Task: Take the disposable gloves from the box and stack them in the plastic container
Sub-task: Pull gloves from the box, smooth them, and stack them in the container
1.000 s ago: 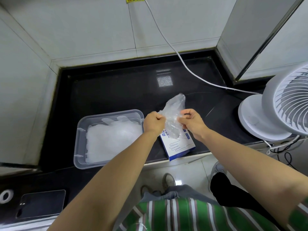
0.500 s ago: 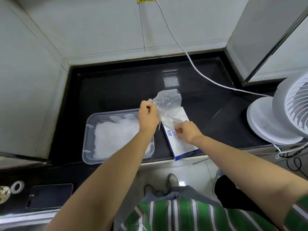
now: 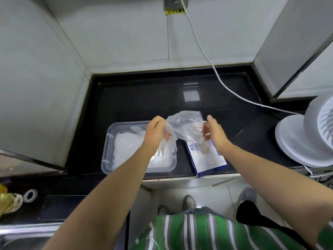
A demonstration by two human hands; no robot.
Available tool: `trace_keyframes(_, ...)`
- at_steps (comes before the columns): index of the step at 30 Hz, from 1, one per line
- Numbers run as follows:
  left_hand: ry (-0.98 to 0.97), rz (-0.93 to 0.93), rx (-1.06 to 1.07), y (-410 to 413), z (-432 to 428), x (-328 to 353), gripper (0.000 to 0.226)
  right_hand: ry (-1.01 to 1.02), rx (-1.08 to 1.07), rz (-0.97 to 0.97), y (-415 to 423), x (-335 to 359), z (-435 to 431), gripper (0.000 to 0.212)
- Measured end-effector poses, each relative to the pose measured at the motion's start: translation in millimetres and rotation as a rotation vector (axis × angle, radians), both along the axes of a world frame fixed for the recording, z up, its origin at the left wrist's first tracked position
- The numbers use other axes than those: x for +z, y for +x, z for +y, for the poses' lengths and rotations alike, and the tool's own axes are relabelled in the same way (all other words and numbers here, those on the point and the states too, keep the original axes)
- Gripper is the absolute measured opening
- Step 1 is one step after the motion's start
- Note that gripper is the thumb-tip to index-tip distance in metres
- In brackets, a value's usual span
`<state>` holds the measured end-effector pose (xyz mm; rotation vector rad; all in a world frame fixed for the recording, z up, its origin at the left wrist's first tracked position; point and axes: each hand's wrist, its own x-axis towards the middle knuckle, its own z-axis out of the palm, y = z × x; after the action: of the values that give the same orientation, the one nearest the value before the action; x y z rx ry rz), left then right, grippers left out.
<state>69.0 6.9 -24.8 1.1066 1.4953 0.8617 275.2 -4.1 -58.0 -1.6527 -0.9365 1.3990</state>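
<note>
Black counter in a tiled corner. Left hand and right hand each pinch an edge of one clear glove, spread between them. Container of stacked gloves lies under the left grip, box under the right. Step judged: transfer. Next: lay it flat on the stack.

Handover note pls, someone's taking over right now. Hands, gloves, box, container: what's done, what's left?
Left hand: pinches one end of a clear glove, above the right side of the plastic container.
Right hand: grips the glove's other end, above the box.
Container sits on the black counter, left of the box, holding a pile of gloves.
Done: a pile is stacked.
Left: lay this glove on the pile, then carry on from the box; how many remain inside cannot be seen.
</note>
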Motion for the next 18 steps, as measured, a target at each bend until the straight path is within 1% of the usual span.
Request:
trace_keyframes(1, 0.013, -0.010, -0.019, -2, -1, 1, 0.017, -0.032, 0.038, 0.100, 0, 4, 2, 0.071)
trace_keyframes(2, 0.030, 0.006, -0.046, -4, -2, 1, 0.018, -0.043, 0.087, 0.152, -1, 8, 3, 0.082)
trace_keyframes(3, 0.046, 0.040, -0.075, -7, -3, 1, 0.017, -0.015, 0.133, 0.172, -3, 11, 3, 0.079)
trace_keyframes(4, 0.054, 0.075, -0.114, -10, -3, 0, 0.016, 0.041, 0.153, 0.183, -8, 15, 3, 0.060)
trace_keyframes(5, 0.044, 0.084, -0.149, -13, -2, -3, 0.015, 0.103, 0.167, 0.154, -12, 17, 4, 0.038)
trace_keyframes(6, 0.008, 0.069, -0.173, -16, -1, -5, 0.015, 0.150, 0.164, 0.135, -18, 19, 6, 0.022)
trace_keyframes(7, -0.060, 0.022, -0.166, -18, -1, -5, 0.020, 0.164, 0.162, 0.118, -24, 21, 8, 0.014)
trace_keyframes(8, -0.145, -0.052, -0.139, -19, -3, -3, 0.029, 0.159, 0.169, 0.123, -30, 24, 9, 0.018)
trace_keyframes(10, -0.278, -0.199, -0.084, -21, -3, 2, 0.056, 0.124, 0.201, 0.188, -42, 32, 11, 0.039)
trace_keyframes(12, -0.334, -0.304, -0.099, -31, -4, 6, 0.077, 0.095, 0.247, 0.286, -57, 46, 11, 0.054)
trace_keyframes(13, -0.354, -0.366, -0.122, -38, -5, 9, 0.082, 0.083, 0.262, 0.338, -66, 54, 12, 0.058)
trace_keyframes(16, -0.389, -0.514, -0.170, -56, -11, 13, 0.083, 0.076, 0.330, 0.476, -89, 67, 14, 0.061)
trace_keyframes(18, -0.352, -0.566, -0.162, -66, -13, 16, 0.074, 0.091, 0.377, 0.562, -102, 69, 16, 0.060)
